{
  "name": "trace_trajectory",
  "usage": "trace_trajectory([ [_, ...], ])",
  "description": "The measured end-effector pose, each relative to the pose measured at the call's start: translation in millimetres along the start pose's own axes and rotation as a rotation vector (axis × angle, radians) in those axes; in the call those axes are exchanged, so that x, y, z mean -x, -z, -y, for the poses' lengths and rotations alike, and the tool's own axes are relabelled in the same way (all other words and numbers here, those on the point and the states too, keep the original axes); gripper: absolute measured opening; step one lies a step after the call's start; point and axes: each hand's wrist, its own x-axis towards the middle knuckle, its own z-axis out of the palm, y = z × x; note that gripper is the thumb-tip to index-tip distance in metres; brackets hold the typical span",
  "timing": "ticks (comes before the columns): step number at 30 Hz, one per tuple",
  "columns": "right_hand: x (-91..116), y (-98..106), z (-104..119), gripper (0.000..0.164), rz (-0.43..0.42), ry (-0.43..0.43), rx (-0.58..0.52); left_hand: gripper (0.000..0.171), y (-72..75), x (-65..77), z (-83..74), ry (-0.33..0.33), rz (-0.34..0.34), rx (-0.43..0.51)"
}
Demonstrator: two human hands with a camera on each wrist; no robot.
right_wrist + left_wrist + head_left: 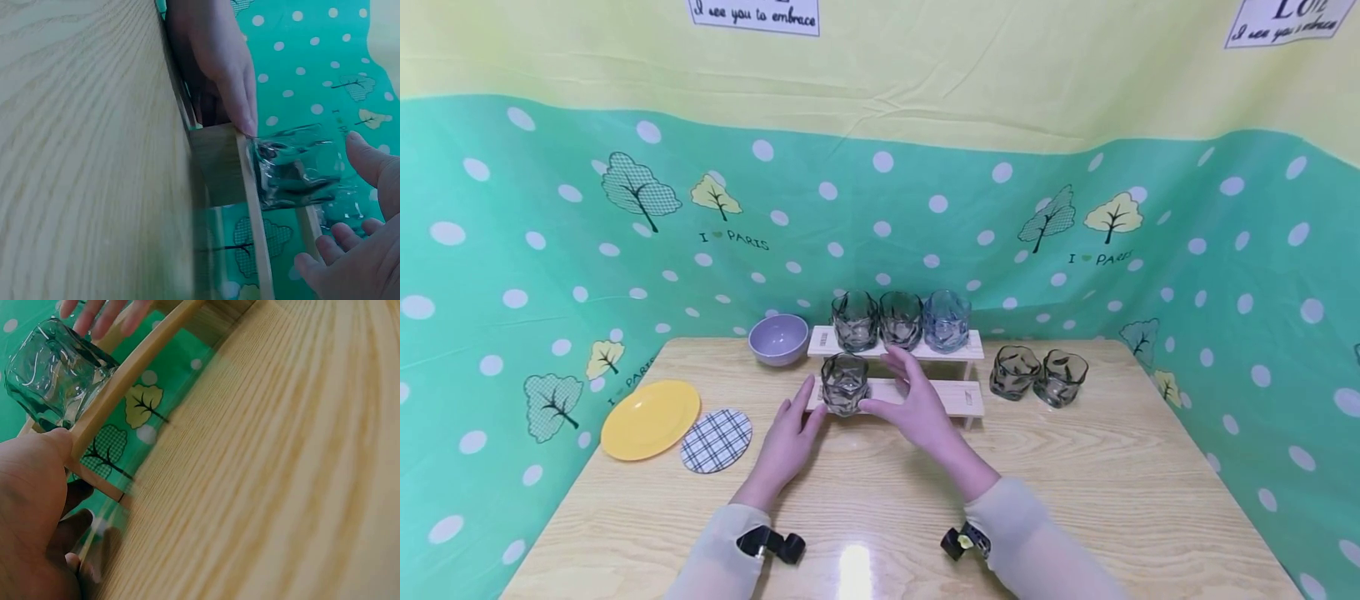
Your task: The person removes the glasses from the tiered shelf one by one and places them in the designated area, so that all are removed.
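Green cloth dotted with white, under a yellow band, hangs beyond the pale wooden table in the head view. Near its far edge stands a two-step rack, its long axis running left to right. One grey glass stands upright at the left end of the lower, near step, mouth up, axis vertical. The left hand is at that end of the rack, thumb toward the glass's base. The right hand is to the right of the glass, thumb and fingers spread apart. On the upper, far step stand two more grey glasses and, rightmost, a blue glass. Two brownish glasses stand on the table to the right. To the left are a purple bowl, a yellow plate and a checked coaster.

From the left wrist, the view is tilted: the left thumb rests at the near left corner of the lower step, beside the glass's base, with the other fingers bent below it. Whether they grip the rack I cannot tell.

From the right wrist, the scene lies sideways. The glass stands on the step, mouth away from the table; the right thumb and fingers are parted, clasping nothing.
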Motion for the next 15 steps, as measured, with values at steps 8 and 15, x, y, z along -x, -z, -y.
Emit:
trace_trajectory([
  [8,-8.8,-14.7,-9.7,0.11,0.02,-0.01,-0.008,0.07,-0.4,0.2,0.4,-0.005,-0.01,-0.007],
  [15,-14.3,-25.9,-18.4,0.107,0.022,-0.007,-0.037,0.07,-0.9,0.2,0.8,-0.01,-0.014,-0.009],
])
